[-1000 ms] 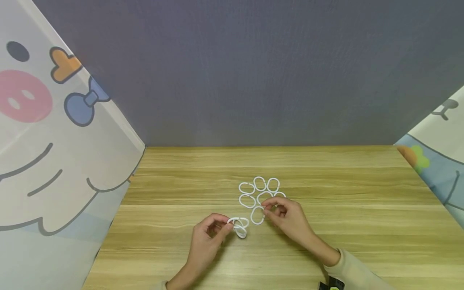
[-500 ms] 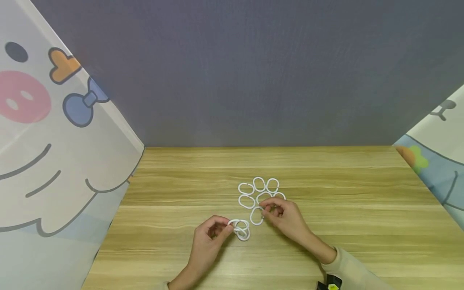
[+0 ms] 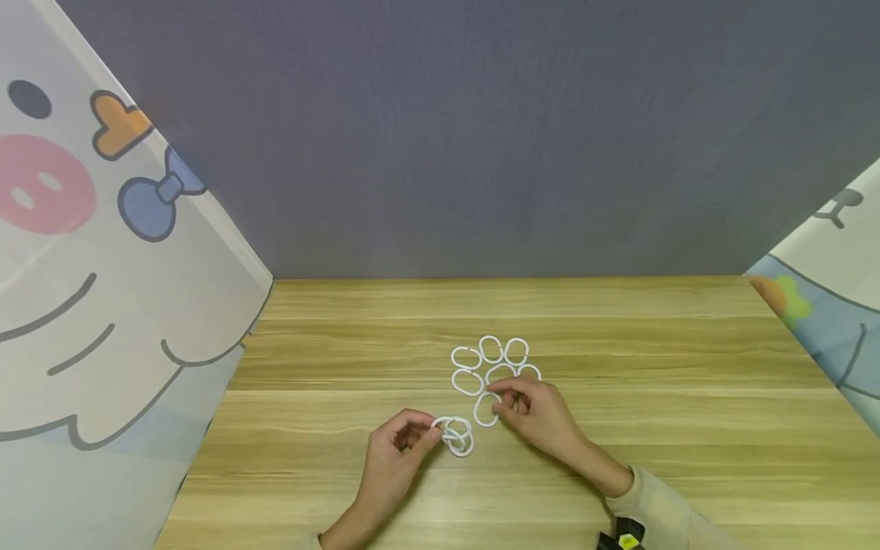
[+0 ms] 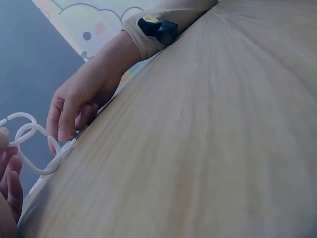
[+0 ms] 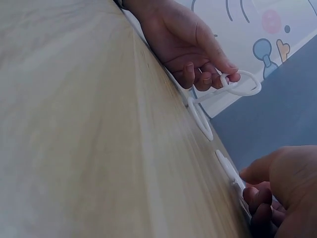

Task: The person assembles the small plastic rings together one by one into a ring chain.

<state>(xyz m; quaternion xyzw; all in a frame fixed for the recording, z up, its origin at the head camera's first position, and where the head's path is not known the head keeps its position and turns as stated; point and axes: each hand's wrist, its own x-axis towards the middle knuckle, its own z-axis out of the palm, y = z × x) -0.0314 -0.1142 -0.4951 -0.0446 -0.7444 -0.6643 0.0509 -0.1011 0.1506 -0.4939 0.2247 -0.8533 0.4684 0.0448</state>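
Observation:
My left hand [image 3: 395, 458] pinches a white oval split ring [image 3: 441, 418] between thumb and fingertips. More white rings [image 3: 472, 444] are linked to it and hang toward the table, as the right wrist view also shows. My right hand [image 3: 543, 416] is at another white ring [image 3: 476, 411] lying on the table. Its index fingertip touches the top of that ring and its thumb the right edge, with the fingers fairly straight. Several like rings [image 3: 454, 381] lie flat just beyond, grouped around a middle ring [image 3: 487, 376] that the right hand partly covers.
The wooden table [image 3: 330, 328] meets a grey wall [image 3: 509, 137] at the back. Panels with cartoon prints [image 3: 137, 321] stand at the left and right sides. A black device [image 3: 622, 535] is worn at the right sleeve.
The right thumb and index finger have spread a little and shifted left along the ring's edge. The linked rings in the left hand have swung down and spread out. The grouped rings lie as before.

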